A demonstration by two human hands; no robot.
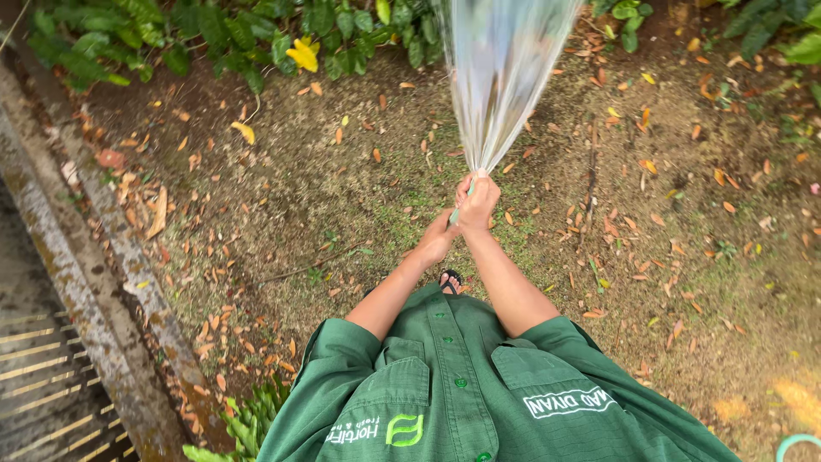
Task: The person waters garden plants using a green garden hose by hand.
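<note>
My right hand [477, 202] grips the end of a thin green hose [454, 217], thumb pressed over its mouth. A wide fan of water [500, 68] sprays from it up and away toward the plants. My left hand [438, 239] holds the same hose just behind the right hand. Both arms reach out from my green short-sleeved shirt [453, 385]. Most of the hose is hidden by my hands.
Dirt and patchy grass strewn with dry leaves [650, 222] lie ahead. Green shrubs [214, 34] line the far edge. A mossy concrete curb [103, 282] and a drain grate [34, 376] run on the left. A hose loop [797, 445] shows at bottom right.
</note>
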